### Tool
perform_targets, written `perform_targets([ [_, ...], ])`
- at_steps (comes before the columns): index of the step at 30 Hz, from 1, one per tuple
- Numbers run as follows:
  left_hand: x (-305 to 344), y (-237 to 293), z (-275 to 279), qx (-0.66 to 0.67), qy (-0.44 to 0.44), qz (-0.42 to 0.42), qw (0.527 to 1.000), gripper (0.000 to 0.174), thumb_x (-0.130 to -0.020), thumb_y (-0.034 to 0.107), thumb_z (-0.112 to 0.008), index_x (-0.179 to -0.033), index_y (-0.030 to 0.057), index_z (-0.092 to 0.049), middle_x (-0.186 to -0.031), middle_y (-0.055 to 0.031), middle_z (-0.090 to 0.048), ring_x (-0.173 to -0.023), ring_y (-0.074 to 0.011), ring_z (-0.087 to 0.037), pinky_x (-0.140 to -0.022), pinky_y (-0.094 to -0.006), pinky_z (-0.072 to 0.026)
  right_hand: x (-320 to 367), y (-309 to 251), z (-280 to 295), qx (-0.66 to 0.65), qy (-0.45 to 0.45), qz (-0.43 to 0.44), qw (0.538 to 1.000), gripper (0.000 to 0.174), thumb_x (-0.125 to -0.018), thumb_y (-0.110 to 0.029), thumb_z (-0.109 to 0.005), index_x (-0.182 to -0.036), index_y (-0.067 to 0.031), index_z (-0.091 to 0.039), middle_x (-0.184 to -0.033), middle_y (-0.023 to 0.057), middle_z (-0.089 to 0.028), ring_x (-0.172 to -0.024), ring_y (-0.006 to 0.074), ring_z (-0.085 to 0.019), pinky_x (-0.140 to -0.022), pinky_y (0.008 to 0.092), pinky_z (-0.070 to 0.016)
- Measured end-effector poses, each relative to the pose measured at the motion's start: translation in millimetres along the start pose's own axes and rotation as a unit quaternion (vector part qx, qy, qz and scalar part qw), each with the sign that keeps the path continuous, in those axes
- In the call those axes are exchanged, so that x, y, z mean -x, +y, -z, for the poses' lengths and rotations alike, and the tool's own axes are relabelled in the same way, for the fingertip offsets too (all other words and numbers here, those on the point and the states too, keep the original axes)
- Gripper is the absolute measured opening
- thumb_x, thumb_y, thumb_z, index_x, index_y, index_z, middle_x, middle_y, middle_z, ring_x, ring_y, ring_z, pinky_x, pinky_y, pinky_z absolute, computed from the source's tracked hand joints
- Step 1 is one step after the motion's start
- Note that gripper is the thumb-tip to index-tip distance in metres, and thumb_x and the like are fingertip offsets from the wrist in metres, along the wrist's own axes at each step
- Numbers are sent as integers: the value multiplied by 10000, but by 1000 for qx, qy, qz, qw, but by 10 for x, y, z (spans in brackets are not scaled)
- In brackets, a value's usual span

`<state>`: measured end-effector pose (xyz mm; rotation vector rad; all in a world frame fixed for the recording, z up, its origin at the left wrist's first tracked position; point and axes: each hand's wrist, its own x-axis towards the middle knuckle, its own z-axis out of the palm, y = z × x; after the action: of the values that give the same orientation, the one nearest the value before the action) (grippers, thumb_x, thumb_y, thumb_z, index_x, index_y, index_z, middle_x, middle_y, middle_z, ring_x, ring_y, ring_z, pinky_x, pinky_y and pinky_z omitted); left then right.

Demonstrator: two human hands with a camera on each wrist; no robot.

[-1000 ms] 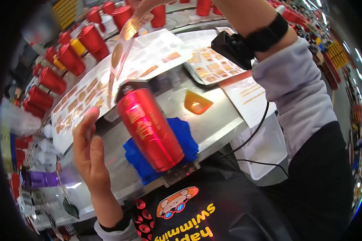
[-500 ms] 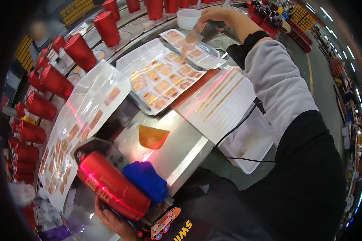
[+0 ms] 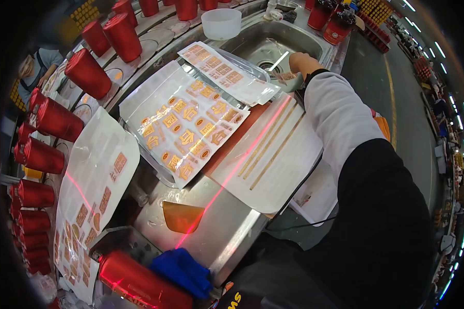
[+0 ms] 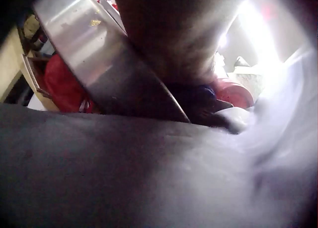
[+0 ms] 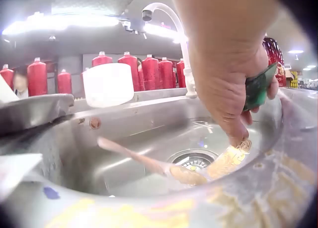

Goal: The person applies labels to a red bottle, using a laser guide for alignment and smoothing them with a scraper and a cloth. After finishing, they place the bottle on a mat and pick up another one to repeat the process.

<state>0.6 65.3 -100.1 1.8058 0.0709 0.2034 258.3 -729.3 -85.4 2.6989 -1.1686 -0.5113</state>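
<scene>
My right hand [image 3: 303, 64] reaches down into the metal sink [image 5: 74, 153]. Between its thumb and fingers it pinches a clear decal strip [image 5: 226, 163] with gold print, which trails over the drain. A green scraper [image 5: 259, 91] is tucked in the same hand. At the lower left of the head view, a red bottle [image 3: 134, 283] lies on its side in a holder beside a crumpled blue cloth [image 3: 180, 270]. The left hand [image 4: 169, 34] shows only as a dark wrist and palm edge in the left wrist view, its fingers hidden near the bottle.
An amber scraper [image 3: 183, 217] lies on the metal table [image 3: 232, 234]. Gold-printed decal sheets [image 3: 185, 123] cover a tray, with another sheet [image 3: 90, 201] to the left. A white tub [image 3: 221, 24] stands by the sink, below the tap [image 5: 166, 12]. Red bottles [image 3: 87, 74] line the conveyor.
My right hand has carried the decal strip from over the table out to the right and down into the sink. The head view has swung right, and the left hand has dropped out of it.
</scene>
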Motion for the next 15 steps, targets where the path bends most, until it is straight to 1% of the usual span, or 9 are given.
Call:
perform_targets([
  [2, -14, -30, 1, -5, 4, 4, 1000, 575, -1028, 394, -366, -1403, -41, -368, -1347, -237, -478, -1232, -341, -512, -1039, -450, -428, 422, -133, 311, 48, -19, -3, 999, 408, -864, -134, -660, -1270, -114, -633, -1369, 122, -562, -1285, 350, -479, -832, 632, -416],
  [3, -14, -47, 7, -8, 5, 6, 1000, 575, -1027, 395, -366, -1403, -41, -369, -1347, -237, -478, -1232, -341, -512, -1038, -450, -429, 447, -183, 282, 64, 23, -19, 998, 393, -847, -112, -671, -1239, -123, -655, -1330, 104, -592, -1253, 345, -485, -744, 635, -404],
  [6, -21, -84, 21, -15, 13, 11, 1000, 576, -1026, 397, -366, -1402, -40, -370, -1348, -237, -478, -1231, -341, -513, -1036, -450, -430, 507, -239, 396, 102, -3, -10, 995, 506, -760, -180, -801, -1240, -115, -653, -1363, 111, -568, -1255, 330, -529, -895, 572, -477],
  [9, -29, -136, 33, -16, 13, 10, 1000, 577, -1025, 399, -367, -1401, -39, -372, -1348, -237, -478, -1230, -342, -514, -1035, -450, -432, 396, -288, 367, 112, -81, 73, 988, 309, -839, -210, -701, -1125, -94, -718, -1210, 150, -665, -1132, 363, -614, -840, 572, -473],
  [10, -44, -158, 40, -18, 12, 7, 1000, 578, -1025, 399, -367, -1401, -39, -373, -1348, -237, -478, -1230, -342, -514, -1034, -451, -432, 419, -319, 350, 85, -78, 125, 985, 447, -698, -194, -818, -1097, -25, -709, -1132, 162, -690, -975, 339, -675, -819, 431, -540],
  [11, -39, -172, 49, -18, 12, 4, 1000, 578, -1025, 400, -367, -1401, -39, -374, -1348, -237, -478, -1229, -342, -515, -1034, -451, -433, 462, -331, 313, 105, -82, 132, 982, 449, -694, -212, -810, -1091, -24, -712, -1129, 160, -691, -963, 332, -678, -812, 426, -541],
  [12, -40, -183, 63, -17, 12, 2, 1000, 578, -1024, 401, -367, -1400, -39, -374, -1349, -237, -478, -1229, -342, -515, -1033, -451, -433, 778, -441, 437, 126, -84, 139, 979, 453, -691, -230, -802, -1084, -24, -715, -1126, 158, -693, -951, 325, -680, -805, 421, -543],
  [15, -11, -216, 112, -15, 14, -13, 1000, 579, -1023, 403, -367, -1399, -38, -376, -1349, -236, -477, -1228, -342, -516, -1032, -451, -434, 482, -426, 305, 178, -82, 206, 959, 436, -694, -255, -792, -1057, -23, -725, -1074, 155, -708, -920, 320, -684, -793, 412, -539],
])
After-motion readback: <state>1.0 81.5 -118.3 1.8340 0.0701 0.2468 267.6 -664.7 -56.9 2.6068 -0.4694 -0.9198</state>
